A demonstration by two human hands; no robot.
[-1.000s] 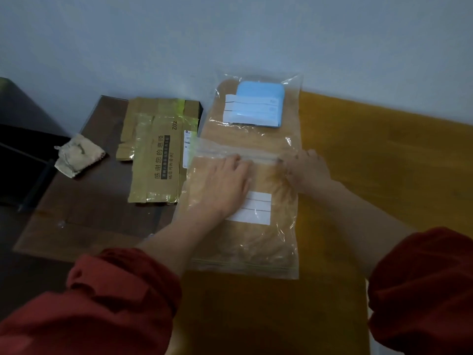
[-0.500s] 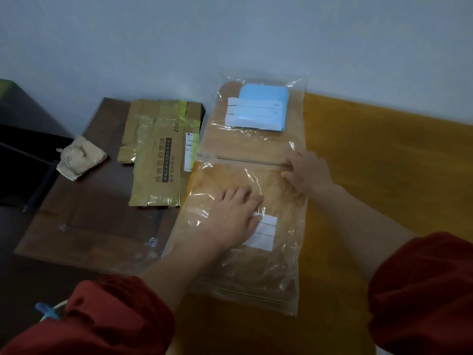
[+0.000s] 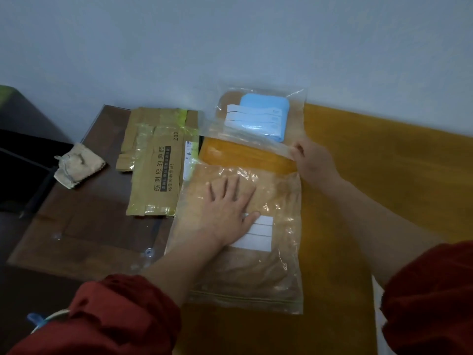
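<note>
A clear zip bag [image 3: 279, 272] holding tan fabric lies flat on the yellow table [image 3: 384, 175], a white label on its front. My left hand [image 3: 230, 208] rests flat on it with fingers spread. Farther back, a second clear zip bag [image 3: 294, 116] holds a light blue item [image 3: 266, 103] and tan fabric, with white label strips. My right hand [image 3: 312, 162] pinches the near right corner of that second bag and lifts its edge off the table.
A flattened brown cardboard box [image 3: 156, 162] with printed characters lies on a dark brown table [image 3: 84, 226] to the left. A crumpled beige cloth [image 3: 76, 167] sits further left. The wall runs close behind both tables.
The tan-fabric bag has slid toward me under my left hand. My right hand left its top edge and took hold of the far bag's near corner, baring a strip of yellow table between the bags.
</note>
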